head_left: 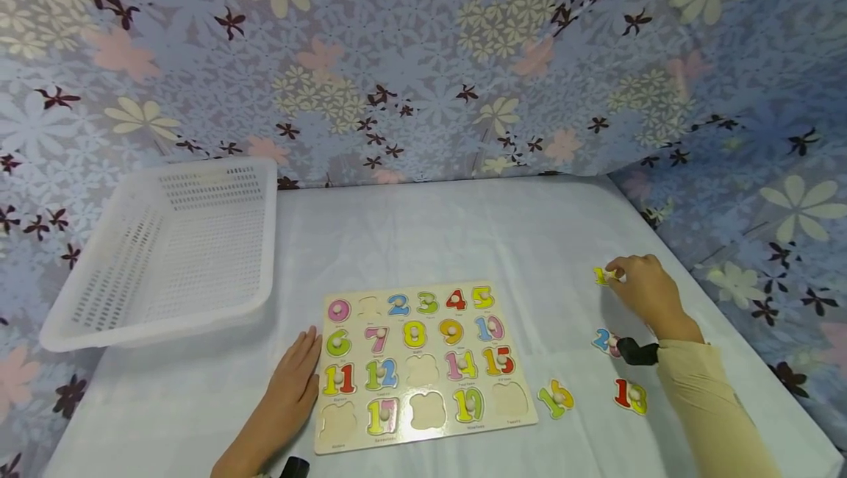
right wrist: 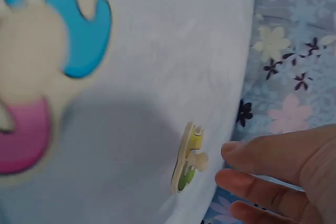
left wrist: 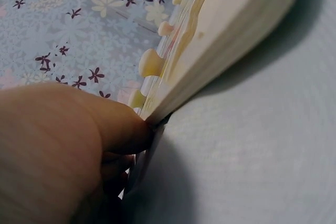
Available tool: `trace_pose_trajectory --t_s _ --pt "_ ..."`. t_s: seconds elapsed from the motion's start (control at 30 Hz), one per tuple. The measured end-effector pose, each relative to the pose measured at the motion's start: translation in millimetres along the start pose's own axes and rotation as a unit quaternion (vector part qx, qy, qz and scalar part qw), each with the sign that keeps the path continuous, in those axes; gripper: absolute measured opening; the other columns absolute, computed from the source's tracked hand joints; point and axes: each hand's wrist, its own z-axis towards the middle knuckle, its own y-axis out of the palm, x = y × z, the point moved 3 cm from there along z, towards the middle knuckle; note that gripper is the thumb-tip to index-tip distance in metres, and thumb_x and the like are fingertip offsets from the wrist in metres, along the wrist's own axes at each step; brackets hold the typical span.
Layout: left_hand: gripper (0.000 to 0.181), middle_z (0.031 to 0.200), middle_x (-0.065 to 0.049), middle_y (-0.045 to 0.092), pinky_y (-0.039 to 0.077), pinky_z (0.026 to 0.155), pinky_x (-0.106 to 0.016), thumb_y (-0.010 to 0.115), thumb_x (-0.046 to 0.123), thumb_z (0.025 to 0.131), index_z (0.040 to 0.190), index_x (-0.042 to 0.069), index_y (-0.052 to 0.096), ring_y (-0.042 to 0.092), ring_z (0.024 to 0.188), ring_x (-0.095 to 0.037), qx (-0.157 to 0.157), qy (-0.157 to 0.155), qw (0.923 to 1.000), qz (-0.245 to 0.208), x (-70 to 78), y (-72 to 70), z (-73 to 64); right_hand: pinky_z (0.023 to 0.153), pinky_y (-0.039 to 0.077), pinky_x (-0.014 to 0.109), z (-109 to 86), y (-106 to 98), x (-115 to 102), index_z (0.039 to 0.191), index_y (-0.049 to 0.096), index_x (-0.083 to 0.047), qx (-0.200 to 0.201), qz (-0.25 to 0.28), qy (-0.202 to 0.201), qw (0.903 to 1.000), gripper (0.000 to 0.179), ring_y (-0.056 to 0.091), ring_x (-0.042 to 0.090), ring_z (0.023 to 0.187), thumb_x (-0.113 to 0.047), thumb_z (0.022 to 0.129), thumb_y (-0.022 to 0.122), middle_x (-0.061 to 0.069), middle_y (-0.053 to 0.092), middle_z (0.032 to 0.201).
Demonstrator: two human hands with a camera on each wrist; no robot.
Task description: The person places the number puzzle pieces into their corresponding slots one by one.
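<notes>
My left hand [head_left: 291,382] rests with straight fingers along the left edge of a wooden number puzzle board [head_left: 426,410]. In the left wrist view its thumb [left wrist: 123,127] touches the board's edge. My right hand [head_left: 645,294] is over a small yellow-and-green number piece [right wrist: 189,158] at the right of the table. The right wrist view shows thumb and fingers spread, a small gap from that piece's wooden knob [right wrist: 198,160]. Below the hand lies a blue-and-pink 20 piece [head_left: 602,340], partly covered by the wrist camera.
A red-and-yellow number piece [head_left: 631,396] and a green-and-orange 16 piece [head_left: 556,398] lie right of the board. Several knobbed numbers sit in the board, among several bare recesses. A white plastic basket [head_left: 265,265] stands at the back left. Floral cloth [head_left: 397,59] hangs behind the table.
</notes>
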Motion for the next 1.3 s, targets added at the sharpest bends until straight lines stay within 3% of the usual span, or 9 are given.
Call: trace_pose_trajectory --t_s 0.37,0.73,0.9,1.1,1.3 --pt "0.053 0.154 -0.022 0.026 0.019 0.111 -0.058 0.050 0.001 0.095 0.145 -0.010 0.033 0.018 0.142 -0.040 -0.006 -0.012 0.9999 0.001 -1.1 4.0 1.0 0.061 0.049 0.051 20.5 10.3 14.7 0.102 0.068 0.007 -0.071 -0.033 0.027 0.9966 0.020 0.051 0.047 0.091 -0.005 0.087 0.062 0.022 0.065 0.088" --pt "0.053 0.154 -0.022 0.026 0.019 0.111 -0.058 0.051 0.001 0.095 0.145 -0.010 0.033 0.018 0.142 -0.041 -0.007 -0.011 0.9999 0.001 -1.1 1.1 0.5 0.057 0.049 0.052 23.8 8.6 9.7 0.096 0.070 0.006 -0.041 -0.026 0.033 0.9982 0.014 0.052 0.045 0.088 -0.003 0.086 0.066 0.023 0.065 0.088" --pt "0.054 0.154 -0.023 0.026 0.018 0.111 -0.058 0.051 0.000 0.095 0.145 -0.010 0.033 0.019 0.142 -0.041 -0.009 -0.012 0.9999 0.001 -1.7 -0.8 0.6 0.055 0.049 0.047 20.9 10.3 -24.0 0.095 0.071 0.004 -0.016 0.002 0.005 0.9999 0.013 0.054 0.039 0.086 -0.005 0.087 0.066 0.018 0.065 0.086" --pt "0.055 0.154 -0.022 0.026 0.018 0.112 -0.057 0.052 0.000 0.094 0.145 -0.009 0.033 0.018 0.142 -0.039 -0.011 -0.014 0.9998 0.005 -2.2 -2.4 1.3 0.061 0.050 0.045 22.4 19.6 -92.1 0.093 0.073 -0.002 -0.002 0.023 -0.072 0.9971 0.009 0.056 0.032 0.089 -0.005 0.086 0.069 0.010 0.067 0.086" --pt "0.055 0.154 -0.022 0.026 0.018 0.112 -0.057 0.052 0.000 0.094 0.145 -0.010 0.033 0.018 0.142 -0.040 -0.013 -0.017 0.9998 0.001 -1.8 -2.9 1.6 0.072 0.051 0.041 21.4 31.7 -161.3 0.089 0.073 -0.007 -0.006 0.025 -0.156 0.9875 0.006 0.057 0.023 0.090 -0.006 0.083 0.073 0.000 0.066 0.083"
